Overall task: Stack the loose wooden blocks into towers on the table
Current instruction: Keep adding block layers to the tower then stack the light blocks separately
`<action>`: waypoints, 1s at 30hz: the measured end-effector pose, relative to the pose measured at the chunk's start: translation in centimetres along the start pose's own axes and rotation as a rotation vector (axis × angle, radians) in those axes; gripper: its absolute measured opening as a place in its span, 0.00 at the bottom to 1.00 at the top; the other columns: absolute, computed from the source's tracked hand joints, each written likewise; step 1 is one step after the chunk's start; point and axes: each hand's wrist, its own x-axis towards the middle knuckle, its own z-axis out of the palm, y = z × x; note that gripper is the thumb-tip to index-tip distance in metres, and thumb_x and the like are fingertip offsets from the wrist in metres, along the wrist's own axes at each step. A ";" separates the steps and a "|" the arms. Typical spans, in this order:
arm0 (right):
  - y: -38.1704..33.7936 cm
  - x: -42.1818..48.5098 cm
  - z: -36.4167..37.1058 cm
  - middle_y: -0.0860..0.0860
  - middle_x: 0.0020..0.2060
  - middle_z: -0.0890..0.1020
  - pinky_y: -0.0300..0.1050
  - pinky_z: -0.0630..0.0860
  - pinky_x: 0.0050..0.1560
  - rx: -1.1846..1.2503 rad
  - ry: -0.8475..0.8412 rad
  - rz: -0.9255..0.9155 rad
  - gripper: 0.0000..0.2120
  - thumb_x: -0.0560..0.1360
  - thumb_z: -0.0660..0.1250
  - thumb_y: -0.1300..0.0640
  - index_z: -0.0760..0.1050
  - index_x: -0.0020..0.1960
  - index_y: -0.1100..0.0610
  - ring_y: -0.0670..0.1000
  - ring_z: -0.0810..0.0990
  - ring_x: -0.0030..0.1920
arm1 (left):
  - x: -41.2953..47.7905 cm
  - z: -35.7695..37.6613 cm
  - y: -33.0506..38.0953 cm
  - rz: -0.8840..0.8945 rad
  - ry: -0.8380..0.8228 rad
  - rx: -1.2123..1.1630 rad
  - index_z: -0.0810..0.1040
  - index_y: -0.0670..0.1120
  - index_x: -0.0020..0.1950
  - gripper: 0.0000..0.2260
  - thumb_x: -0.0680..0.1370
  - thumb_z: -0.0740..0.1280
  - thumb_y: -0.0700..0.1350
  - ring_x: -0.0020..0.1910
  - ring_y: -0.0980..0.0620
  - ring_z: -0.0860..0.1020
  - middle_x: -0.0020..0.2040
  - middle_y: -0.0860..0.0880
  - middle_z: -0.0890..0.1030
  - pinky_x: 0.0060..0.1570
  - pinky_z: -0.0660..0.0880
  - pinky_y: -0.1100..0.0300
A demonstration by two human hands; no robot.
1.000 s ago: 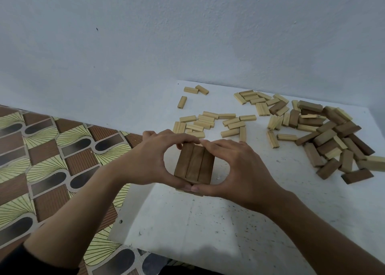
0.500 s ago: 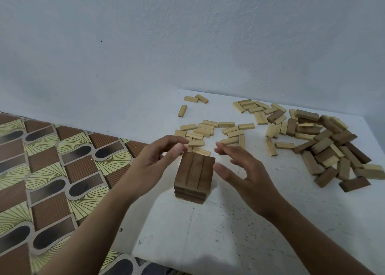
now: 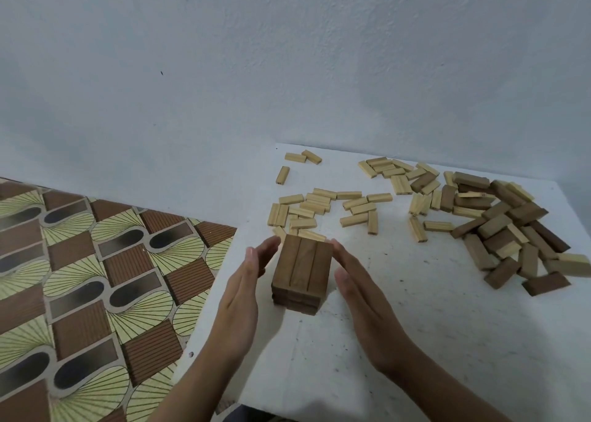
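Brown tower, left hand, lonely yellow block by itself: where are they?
brown tower (image 3: 302, 261), head view, middle top plank.
left hand (image 3: 247, 282), head view, its middle.
lonely yellow block (image 3: 282, 175), head view, top face.

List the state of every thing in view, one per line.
dark block tower, upright, between the hands.
left hand, open, fingers straight, left of tower.
right hand, open, fingers straight, right of tower.
light blocks, loose, scattered behind the tower.
mixed block pile, unstacked, at right.
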 end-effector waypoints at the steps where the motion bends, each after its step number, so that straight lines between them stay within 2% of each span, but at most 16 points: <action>1: 0.0 -0.2 0.3 0.26 0.74 0.58 0.27 0.52 0.70 0.020 0.000 0.004 0.28 0.79 0.48 0.34 0.54 0.78 0.36 0.26 0.53 0.72 | -0.4 0.1 0.2 0.016 -0.007 -0.004 0.72 0.65 0.71 0.26 0.79 0.45 0.69 0.71 0.65 0.69 0.69 0.66 0.75 0.76 0.59 0.53; 3: -0.1 -0.5 0.8 0.25 0.73 0.59 0.20 0.52 0.66 0.050 -0.003 -0.004 0.28 0.80 0.48 0.36 0.52 0.79 0.38 0.26 0.54 0.72 | -1.0 0.1 0.5 0.044 -0.021 -0.006 0.71 0.64 0.72 0.26 0.80 0.46 0.67 0.72 0.67 0.67 0.70 0.67 0.74 0.75 0.59 0.56; 5: -0.3 -0.8 1.0 0.24 0.72 0.57 0.18 0.52 0.64 0.069 0.009 -0.009 0.28 0.80 0.49 0.36 0.50 0.79 0.38 0.26 0.53 0.73 | -1.5 0.0 0.7 0.065 -0.027 -0.012 0.70 0.62 0.73 0.26 0.80 0.46 0.66 0.72 0.68 0.66 0.70 0.67 0.74 0.74 0.58 0.60; 9: -0.7 -1.3 1.2 0.29 0.77 0.53 0.29 0.51 0.71 0.091 0.032 -0.017 0.30 0.79 0.49 0.35 0.46 0.79 0.36 0.29 0.51 0.75 | -2.5 0.1 1.1 0.080 -0.032 0.006 0.69 0.61 0.74 0.24 0.83 0.46 0.65 0.71 0.72 0.66 0.69 0.69 0.73 0.69 0.59 0.75; 10: -0.9 -1.3 1.3 0.30 0.77 0.52 0.31 0.51 0.72 0.086 0.039 -0.024 0.30 0.79 0.49 0.35 0.46 0.79 0.36 0.29 0.50 0.75 | -2.7 0.2 1.1 0.079 -0.030 0.002 0.69 0.61 0.75 0.24 0.82 0.47 0.63 0.70 0.72 0.66 0.69 0.70 0.72 0.69 0.59 0.76; 12: -1.1 -1.4 1.5 0.29 0.77 0.51 0.31 0.51 0.71 0.086 0.041 -0.038 0.31 0.79 0.49 0.34 0.44 0.80 0.36 0.29 0.49 0.75 | -2.9 0.3 1.1 0.081 -0.028 0.002 0.68 0.61 0.75 0.24 0.83 0.47 0.64 0.72 0.70 0.65 0.71 0.68 0.72 0.73 0.59 0.70; 14: -1.3 -1.5 1.8 0.24 0.75 0.48 0.23 0.51 0.67 0.086 0.020 -0.048 0.31 0.79 0.48 0.34 0.41 0.79 0.34 0.25 0.48 0.72 | -3.0 0.5 0.9 0.086 -0.029 0.020 0.67 0.62 0.76 0.24 0.83 0.47 0.65 0.73 0.69 0.64 0.73 0.66 0.70 0.75 0.58 0.63; 16: -1.5 -1.7 2.1 0.17 0.68 0.47 0.16 0.53 0.60 0.107 -0.008 -0.048 0.31 0.79 0.48 0.34 0.39 0.78 0.33 0.19 0.49 0.67 | -3.1 0.5 0.7 0.066 -0.029 0.014 0.67 0.64 0.76 0.23 0.83 0.48 0.63 0.74 0.69 0.63 0.74 0.66 0.69 0.76 0.57 0.62; 18: -1.5 -1.7 2.4 0.13 0.64 0.49 0.16 0.57 0.59 0.137 -0.029 -0.042 0.31 0.79 0.49 0.34 0.37 0.77 0.31 0.17 0.52 0.64 | -3.2 0.4 0.7 0.060 -0.034 0.003 0.67 0.64 0.76 0.23 0.82 0.48 0.62 0.73 0.69 0.63 0.74 0.66 0.69 0.77 0.57 0.61; 23: -1.6 -1.9 3.2 0.21 0.67 0.51 0.18 0.62 0.58 0.181 -0.024 -0.026 0.32 0.82 0.50 0.40 0.35 0.78 0.36 0.16 0.57 0.61 | -3.0 0.3 0.5 0.056 -0.059 -0.038 0.68 0.64 0.75 0.23 0.81 0.49 0.62 0.72 0.70 0.65 0.69 0.71 0.71 0.74 0.59 0.65; 27: -1.8 -1.8 3.7 0.20 0.67 0.48 0.19 0.61 0.60 0.186 -0.014 -0.034 0.33 0.81 0.50 0.41 0.33 0.78 0.37 0.15 0.55 0.61 | -2.9 0.1 0.6 0.056 -0.070 -0.040 0.69 0.65 0.73 0.22 0.81 0.48 0.62 0.71 0.72 0.65 0.64 0.78 0.71 0.75 0.59 0.65; 30: -1.7 -1.7 3.9 0.20 0.66 0.49 0.20 0.62 0.61 0.185 0.001 -0.041 0.33 0.81 0.50 0.41 0.33 0.78 0.37 0.16 0.56 0.61 | -2.8 0.1 0.5 0.050 -0.074 -0.059 0.69 0.64 0.73 0.22 0.81 0.49 0.60 0.71 0.71 0.66 0.64 0.76 0.73 0.76 0.59 0.62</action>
